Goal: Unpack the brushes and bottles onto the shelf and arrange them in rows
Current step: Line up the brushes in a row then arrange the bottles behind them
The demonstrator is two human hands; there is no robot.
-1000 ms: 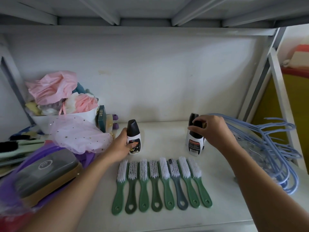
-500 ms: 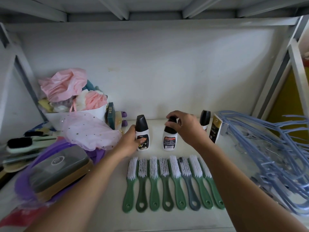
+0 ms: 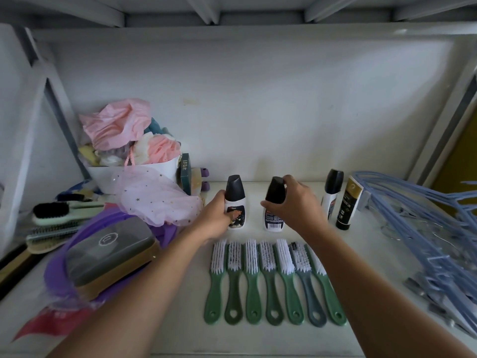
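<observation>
Green plastic scrub brushes (image 3: 273,282) rowed on white shelf (image 3: 374,254); left hand (image 3: 215,219) and right hand (image 3: 294,205) each grip a black-capped white bottle (image 3: 235,202), row unfinished.

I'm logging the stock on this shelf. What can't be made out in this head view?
- Eighth brush: mostly hidden under the right forearm, so the count is uncertain.
- Label of the middle bottle: partly covered by the right hand, print too small.
- Label of the left bottle: partly covered by the left hand.
- Hangers: cut off by the right edge.
</observation>
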